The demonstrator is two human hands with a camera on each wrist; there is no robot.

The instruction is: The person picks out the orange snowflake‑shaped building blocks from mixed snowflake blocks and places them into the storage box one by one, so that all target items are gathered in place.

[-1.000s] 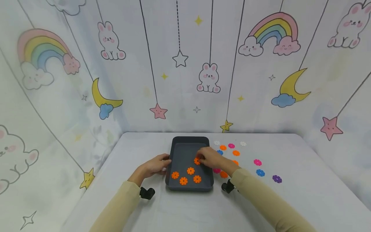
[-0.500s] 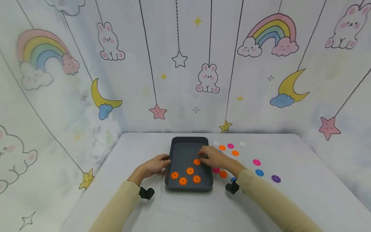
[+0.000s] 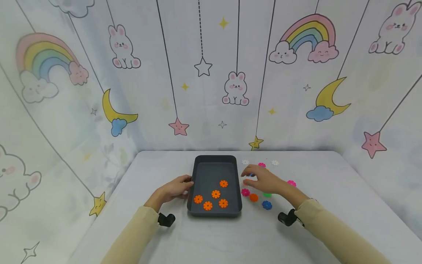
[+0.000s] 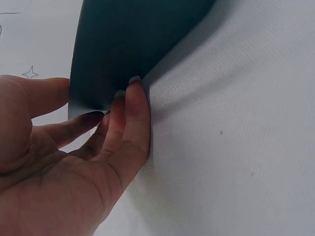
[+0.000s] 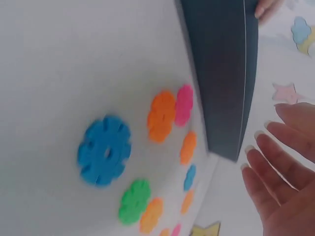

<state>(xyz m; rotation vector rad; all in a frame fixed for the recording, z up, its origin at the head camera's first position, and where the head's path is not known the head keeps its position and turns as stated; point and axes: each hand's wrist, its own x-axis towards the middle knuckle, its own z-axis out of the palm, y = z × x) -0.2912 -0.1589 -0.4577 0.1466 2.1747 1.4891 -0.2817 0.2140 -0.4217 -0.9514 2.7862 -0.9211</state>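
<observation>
A dark grey rectangular tray [image 3: 209,171] lies on the table with several orange flower-shaped discs [image 3: 215,194] in its front and right part. My left hand [image 3: 175,187] holds the tray's left side; in the left wrist view its thumb goes over the rim and its fingers lie against the outer wall [image 4: 133,39]. To the right of the tray my right hand [image 3: 263,179] hovers over loose discs, fingers spread and nothing between them. Beneath it, an orange disc and a blue one are partly hidden. In the right wrist view its fingers [image 5: 280,172] are apart from the tray wall.
Right of the tray lie more discs: pink [image 3: 245,192], orange [image 3: 253,197], blue [image 3: 267,205], green [image 3: 267,195], and white [image 3: 275,162] near the back. Another pink disc [image 3: 291,183] sits beyond the right wrist. A patterned cloth backdrop [image 3: 204,102] rises behind the table.
My right hand has let go of an orange disc in the tray, lifted off and moved right, out over the loose discs. My left hand stays on the tray.
</observation>
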